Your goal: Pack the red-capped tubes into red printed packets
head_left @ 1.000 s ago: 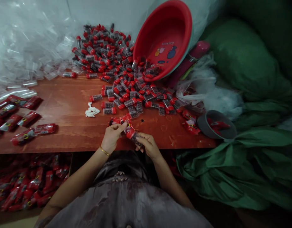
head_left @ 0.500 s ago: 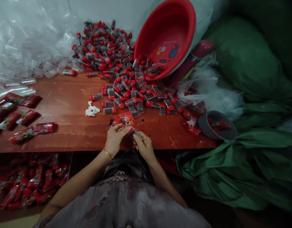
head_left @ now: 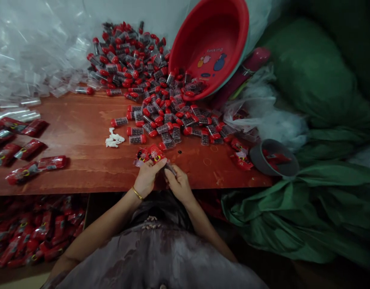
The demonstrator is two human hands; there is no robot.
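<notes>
Just above the table's front edge, both my hands meet around a small clear bottle (head_left: 171,169) with dark contents. My right hand (head_left: 179,184) is closed around its near side. My left hand (head_left: 146,176), with a gold bangle at the wrist, pinches the other end, its thumb lying over it. My fingers cover most of the bottle, its cap included. Right beyond my left fingertips are red printed wrappers (head_left: 155,152); whether the fingers touch them I cannot tell. Farther back spreads a heap of similar red-capped bottles (head_left: 137,131).
A red basin (head_left: 215,44) leans behind the heap. Clear plastic sleeves (head_left: 37,52) pile up at back left, with red-wrapped bottles (head_left: 51,162) before them. White scraps (head_left: 114,138) lie mid-table. At right are a grey bowl (head_left: 257,158) and green sacks (head_left: 317,76). Below left, a box holds red packs (head_left: 43,228).
The bottle's red cap showed by my left thumb before and is now covered. My hands have drawn closer together around the bottle. The whole view has shifted slightly.
</notes>
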